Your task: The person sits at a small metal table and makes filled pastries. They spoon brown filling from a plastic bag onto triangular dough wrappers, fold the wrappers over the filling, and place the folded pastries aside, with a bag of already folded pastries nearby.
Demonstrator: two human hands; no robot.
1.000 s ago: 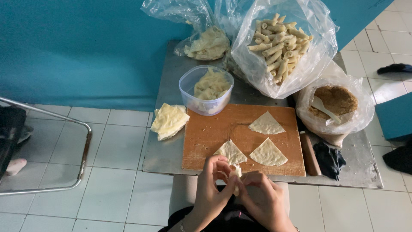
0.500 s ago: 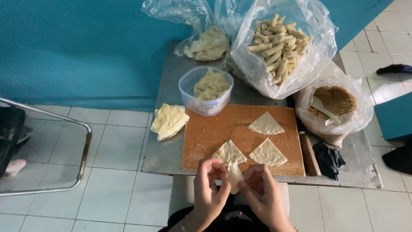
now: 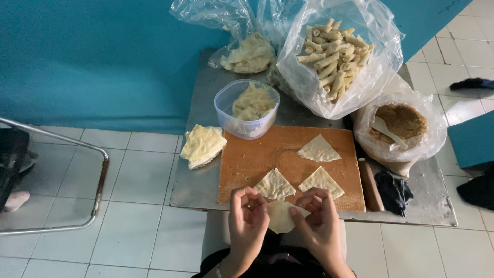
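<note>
Head view: both hands have dropped slightly toward the near edge of the table (image 3: pixel 206 190) versus 1 s ago, and the pale wrapper (image 3: pixel 280 216) between them now shows flatter and more spread — earlier it was bunched tight between the fingertips. Reads as the piece being opened out or turned, not yet rolled.

Left hand (image 3: pixel 247 216): fingers curled in, thumb and fingertips pinching the wrapper's left edge — narrow grip. Right hand (image 3: pixel 319 216): thumb on top of the wrapper's right corner, fingers underneath, also a narrow pinch. The wrapper sits just off the near edge of the cutting board (image 3: pixel 247 164), held in the air over the lap.

Nothing else has shifted. 3 triangular wrappers (image 3: pixel 319 149) lie flat on the board — thin, matte, floury, with crisp edges. The board is orange-brown wood, worn. A loose stack of wrappers (image 3: pixel 201 145) lies left of it on the bare steel — yellowish, slightly curled.

Clear plastic tub (image 3: pixel 247 110) behind the board holds more folded sheets. Big clear bag (image 3: pixel 334 56) is full of finished rolls — short, tubular, pale. Smaller bag (image 3: pixel 247 51) behind the tub holds crumpled sheets. Bag at right holds the brown filling (image 3: pixel 404 121) — crumbly, dry-looking — with a white spoon (image 3: pixel 388 131) in it. Dark cloth (image 3: pixel 393 190) sits beside the board's right end.
</note>
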